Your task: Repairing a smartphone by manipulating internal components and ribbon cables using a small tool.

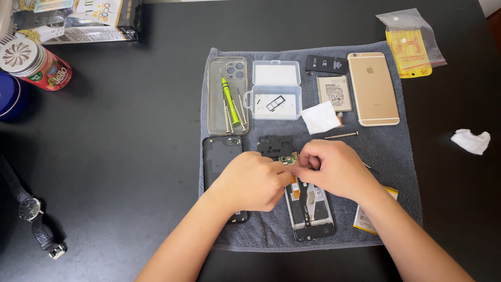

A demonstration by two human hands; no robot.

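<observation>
An opened phone [310,211] lies on a grey towel [391,151], its insides and an orange flex cable showing. My left hand [253,180] and my right hand [334,167] meet above its upper end, fingertips pinched on a small green circuit board [288,159]. A black plastic frame piece [275,146] lies just beyond the fingers. The phone's black back cover [222,156] rests to the left, partly under my left hand.
On the towel: a clear phone case [227,96] holding a green screwdriver and metal tools, a clear plastic box [274,89], two batteries, a gold phone [373,89], a white wipe, a loose screwdriver [342,135]. Off it: a wristwatch [31,209], a can, packets, crumpled tissue.
</observation>
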